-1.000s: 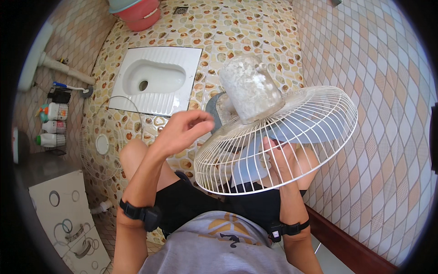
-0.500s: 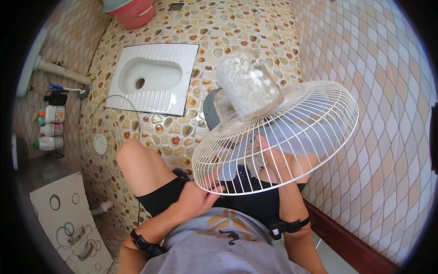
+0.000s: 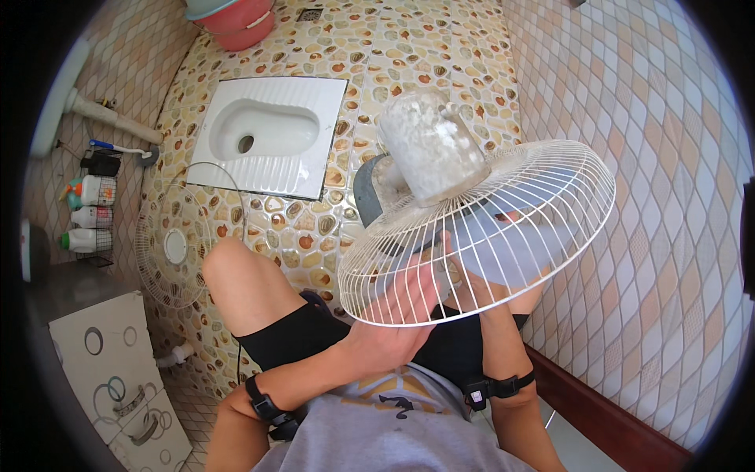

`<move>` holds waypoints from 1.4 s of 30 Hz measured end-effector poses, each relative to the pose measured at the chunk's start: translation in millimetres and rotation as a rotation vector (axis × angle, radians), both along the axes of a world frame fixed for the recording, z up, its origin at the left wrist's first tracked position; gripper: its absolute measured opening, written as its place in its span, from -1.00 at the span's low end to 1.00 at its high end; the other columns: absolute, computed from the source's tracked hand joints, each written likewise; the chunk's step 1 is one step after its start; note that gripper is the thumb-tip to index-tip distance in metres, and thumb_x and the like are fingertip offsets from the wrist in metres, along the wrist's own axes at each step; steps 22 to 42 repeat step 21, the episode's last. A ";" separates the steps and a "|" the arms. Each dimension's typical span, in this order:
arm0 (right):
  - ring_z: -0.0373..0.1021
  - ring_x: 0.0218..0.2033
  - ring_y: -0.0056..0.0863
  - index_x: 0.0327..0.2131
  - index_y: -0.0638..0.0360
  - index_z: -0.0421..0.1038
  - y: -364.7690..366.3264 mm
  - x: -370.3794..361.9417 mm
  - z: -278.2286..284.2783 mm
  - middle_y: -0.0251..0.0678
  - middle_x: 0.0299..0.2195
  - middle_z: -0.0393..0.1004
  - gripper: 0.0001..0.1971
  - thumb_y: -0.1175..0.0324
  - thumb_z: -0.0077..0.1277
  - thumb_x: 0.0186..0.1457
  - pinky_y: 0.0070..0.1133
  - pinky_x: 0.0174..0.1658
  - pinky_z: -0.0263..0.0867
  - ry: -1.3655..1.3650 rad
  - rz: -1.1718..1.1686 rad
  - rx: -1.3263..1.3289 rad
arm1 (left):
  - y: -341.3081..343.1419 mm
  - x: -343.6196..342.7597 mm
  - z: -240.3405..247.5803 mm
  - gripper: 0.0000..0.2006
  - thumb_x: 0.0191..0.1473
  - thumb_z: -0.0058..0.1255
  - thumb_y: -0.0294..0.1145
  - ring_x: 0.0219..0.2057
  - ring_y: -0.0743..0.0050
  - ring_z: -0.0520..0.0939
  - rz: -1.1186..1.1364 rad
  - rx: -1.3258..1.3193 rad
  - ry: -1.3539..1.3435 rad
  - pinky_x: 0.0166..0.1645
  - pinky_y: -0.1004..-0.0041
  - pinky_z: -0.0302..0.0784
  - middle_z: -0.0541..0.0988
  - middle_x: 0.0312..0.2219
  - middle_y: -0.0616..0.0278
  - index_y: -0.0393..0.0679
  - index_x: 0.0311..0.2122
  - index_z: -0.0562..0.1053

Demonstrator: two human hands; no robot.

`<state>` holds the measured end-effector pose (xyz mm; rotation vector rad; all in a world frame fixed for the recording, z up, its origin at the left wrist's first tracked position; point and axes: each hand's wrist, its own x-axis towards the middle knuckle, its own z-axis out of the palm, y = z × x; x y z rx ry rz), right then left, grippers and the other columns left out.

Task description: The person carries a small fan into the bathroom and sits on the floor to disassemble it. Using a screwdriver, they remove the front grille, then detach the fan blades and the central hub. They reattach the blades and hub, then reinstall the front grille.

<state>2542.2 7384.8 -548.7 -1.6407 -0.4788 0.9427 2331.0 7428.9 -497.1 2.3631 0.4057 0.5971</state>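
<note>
An electric fan with a dusty, worn motor housing [image 3: 434,153] leans tilted before me. Its white wire rear guard [image 3: 586,236] arches over both my hands, and the translucent blue fan blades [image 3: 503,252] show through the wires. My right hand [image 3: 478,293] is inside the guard, thumb at the hub and fingertips visible past the blade's far side, so it grips a blade. My left hand [image 3: 397,318] reaches in under the guard's near rim, fingers stretched toward the hub. The wires partly cover both hands. Beyond the housing sits the grey fan base [image 3: 368,189].
A detached round wire guard [image 3: 174,247] is on the floor by my left knee. Ahead lies a white squat toilet [image 3: 330,118], with a red bucket [image 3: 244,27] beyond. Bottles in a wire rack [image 3: 94,228] and a patterned cabinet [image 3: 110,354] are left; a tiled wall [image 3: 629,157] rises right.
My left hand has left the guard's near rim and moved right and inward toward the hub, its fingers now extended. The blades have turned slightly. My right hand stays nearly in place.
</note>
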 end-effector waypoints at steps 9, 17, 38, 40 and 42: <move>0.43 -0.15 -0.41 0.06 0.27 0.29 4.3 -1.3 1.0 -0.22 -0.16 0.45 -0.40 0.47 0.33 -0.07 -0.44 -0.08 0.42 -0.080 -0.012 0.069 | 9.0 56.2 14.6 -0.43 0.05 0.00 -0.51 0.12 -0.18 0.45 0.359 0.235 0.049 0.22 0.11 0.37 0.41 0.09 -0.26 -0.53 0.18 0.26; 0.45 -0.12 -0.35 0.09 0.29 0.24 4.4 10.1 -4.0 -0.17 -0.12 0.44 -0.31 0.52 0.33 -0.15 -0.41 -0.02 0.42 -0.584 0.018 0.177 | 39.2 69.0 -2.2 -0.49 -0.03 0.14 -0.58 -0.06 -0.17 0.57 0.306 -0.206 -0.160 0.07 0.12 0.46 0.54 -0.06 -0.11 -0.20 0.11 0.40; 0.36 0.17 -0.24 0.30 0.27 0.04 -5.3 23.7 -13.8 -0.05 0.12 0.33 -0.17 0.59 0.18 -0.07 -0.38 0.21 0.31 -0.328 0.109 0.299 | 39.6 77.9 1.3 -0.55 0.04 0.11 -0.56 -0.06 -0.14 0.58 0.240 -0.270 -0.092 0.10 0.11 0.44 0.55 -0.08 -0.12 -0.22 0.09 0.41; 0.36 0.17 -0.24 0.30 0.27 0.04 -5.3 23.7 -13.8 -0.05 0.12 0.33 -0.17 0.59 0.18 -0.07 -0.38 0.21 0.31 -0.328 0.109 0.299 | 39.6 77.9 1.3 -0.55 0.04 0.11 -0.56 -0.06 -0.14 0.58 0.240 -0.270 -0.092 0.10 0.11 0.44 0.55 -0.08 -0.12 -0.22 0.09 0.41; 0.36 0.17 -0.24 0.30 0.27 0.04 -5.3 23.7 -13.8 -0.05 0.12 0.33 -0.17 0.59 0.18 -0.07 -0.38 0.21 0.31 -0.328 0.109 0.299 | 39.6 77.9 1.3 -0.55 0.04 0.11 -0.56 -0.06 -0.14 0.58 0.240 -0.270 -0.092 0.10 0.11 0.44 0.55 -0.08 -0.12 -0.22 0.09 0.41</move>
